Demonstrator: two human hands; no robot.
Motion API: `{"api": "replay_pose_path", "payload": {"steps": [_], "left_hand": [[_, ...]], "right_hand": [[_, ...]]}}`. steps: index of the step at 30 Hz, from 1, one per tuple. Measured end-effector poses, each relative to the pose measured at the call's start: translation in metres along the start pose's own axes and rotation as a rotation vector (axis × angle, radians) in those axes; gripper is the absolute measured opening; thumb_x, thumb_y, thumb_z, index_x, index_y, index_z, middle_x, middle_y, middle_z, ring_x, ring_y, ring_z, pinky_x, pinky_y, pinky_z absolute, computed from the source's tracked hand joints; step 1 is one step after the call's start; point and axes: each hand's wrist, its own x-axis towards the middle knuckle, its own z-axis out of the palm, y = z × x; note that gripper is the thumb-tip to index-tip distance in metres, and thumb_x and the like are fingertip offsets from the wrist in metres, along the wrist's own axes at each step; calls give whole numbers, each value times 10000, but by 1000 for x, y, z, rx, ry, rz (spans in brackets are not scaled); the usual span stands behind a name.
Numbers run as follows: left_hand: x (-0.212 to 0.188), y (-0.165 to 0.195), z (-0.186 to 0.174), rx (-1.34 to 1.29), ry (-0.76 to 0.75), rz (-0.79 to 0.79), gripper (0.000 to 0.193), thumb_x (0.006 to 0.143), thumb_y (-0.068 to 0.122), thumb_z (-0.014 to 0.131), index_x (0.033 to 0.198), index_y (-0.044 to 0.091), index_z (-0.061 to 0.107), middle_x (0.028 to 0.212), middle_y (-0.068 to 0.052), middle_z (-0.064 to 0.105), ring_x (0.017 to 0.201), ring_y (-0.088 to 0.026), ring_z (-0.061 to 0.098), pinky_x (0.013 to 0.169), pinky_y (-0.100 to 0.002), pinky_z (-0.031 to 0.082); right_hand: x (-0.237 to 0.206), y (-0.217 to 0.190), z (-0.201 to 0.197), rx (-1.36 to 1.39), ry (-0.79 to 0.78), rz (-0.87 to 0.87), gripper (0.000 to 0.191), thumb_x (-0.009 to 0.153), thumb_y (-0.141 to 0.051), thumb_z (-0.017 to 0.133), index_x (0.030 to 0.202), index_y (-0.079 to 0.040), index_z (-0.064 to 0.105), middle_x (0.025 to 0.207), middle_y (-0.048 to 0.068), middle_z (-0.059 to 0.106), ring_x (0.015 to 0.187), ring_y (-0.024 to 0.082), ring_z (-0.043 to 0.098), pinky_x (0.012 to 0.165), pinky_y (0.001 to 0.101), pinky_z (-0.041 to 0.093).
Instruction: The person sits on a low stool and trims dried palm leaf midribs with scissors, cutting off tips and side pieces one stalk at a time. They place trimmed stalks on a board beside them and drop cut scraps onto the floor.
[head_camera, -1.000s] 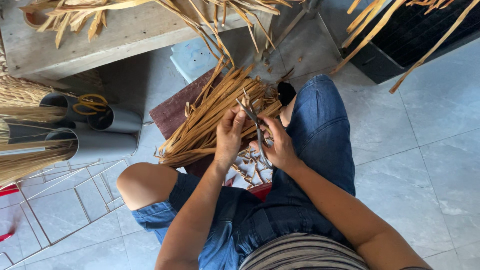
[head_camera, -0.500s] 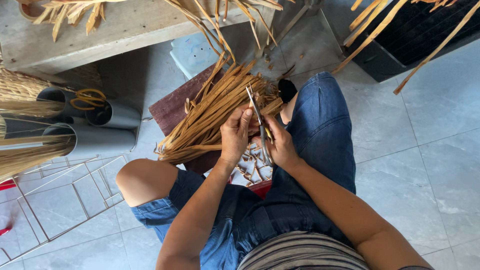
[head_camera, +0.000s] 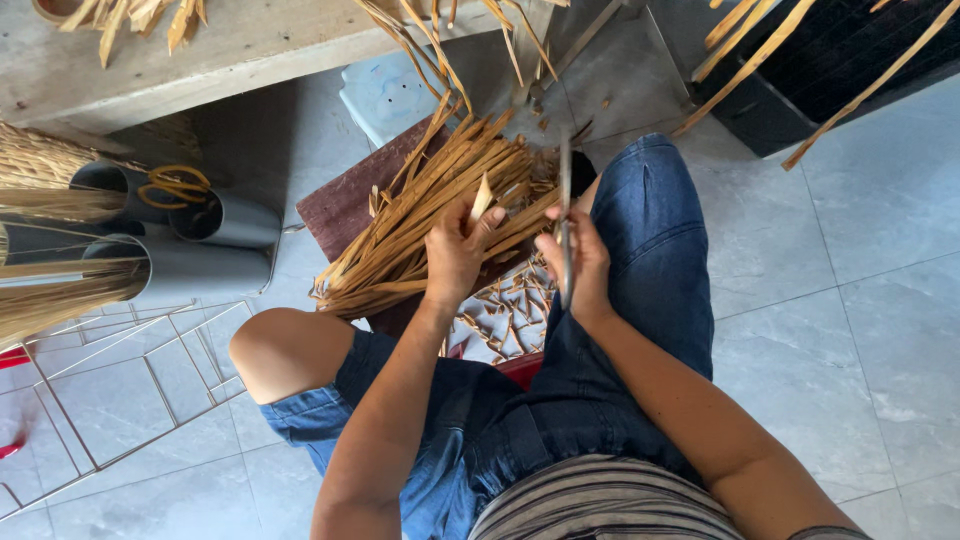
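Strip (head_camera: 482, 197) of dried leaf: one, pinched in the closed left hand (head_camera: 458, 255). Right hand (head_camera: 582, 262) grip wraps one pair of scissors (head_camera: 565, 215). One bundle (head_camera: 430, 215) lies beneath.

A single flat strip of dried palm leaf (head_camera: 481, 198), pale tan with a cut, pointed tip, stands nearly upright, pinched at its lower end in the grip of the left hand (head_camera: 457, 255); just to its right a pair of long, slim metal scissors (head_camera: 565, 215) is held upright in the right hand (head_camera: 583, 262), blades pointing away from the body and close together, their handles hidden in the fist; behind both, a thick bundle of the same tan leaf strips (head_camera: 430, 220) lies slanted across a dark reddish-brown board (head_camera: 345, 205), its far ends fanned out, its near ends gathered.
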Motion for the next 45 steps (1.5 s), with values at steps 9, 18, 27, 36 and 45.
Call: {"api": "replay_pose_path", "payload": {"steps": [9,18,27,36,45], "left_hand": [[1,-60,34,470,-127,313,261,785,184,815,990,47,729,983,-197,704,762,-346,722,651,-440,611],[10,-47,28,467,-319,-68,251,936,243,744,1109,79,665,1010,-162,756,806,-299,750,681,-423,600],[19,-14,-13,-395,-356,-47,283,1040,108,566,1315,65,619,947,-60,744,916,-95,689,868,-250,556],[9,8,-26,-399,-472,-46,233,972,45,603,1205,46,620,946,-89,763,819,-116,691,742,-275,564],[9,7,-12,-307,-181,-142,272,950,275,709,1114,60,735,829,-52,735,589,-97,589,512,-294,500]], "right_hand": [[12,-15,-6,145,109,114,309,1038,-247,619,1287,-69,571,790,-3,563,596,69,512,547,214,448],[11,-18,-11,165,87,114,327,1045,-257,622,1305,-66,569,806,9,571,625,72,521,575,219,463],[10,-6,-15,40,-112,20,407,1031,-207,654,1398,-62,556,849,-7,520,711,62,503,619,204,418],[5,-3,-12,-80,-171,-14,502,964,-92,738,1427,-53,547,933,6,581,823,76,572,732,215,492],[5,-11,-7,-227,-276,-208,562,936,-171,776,1430,-41,542,1061,35,636,916,122,674,814,252,603]]}}
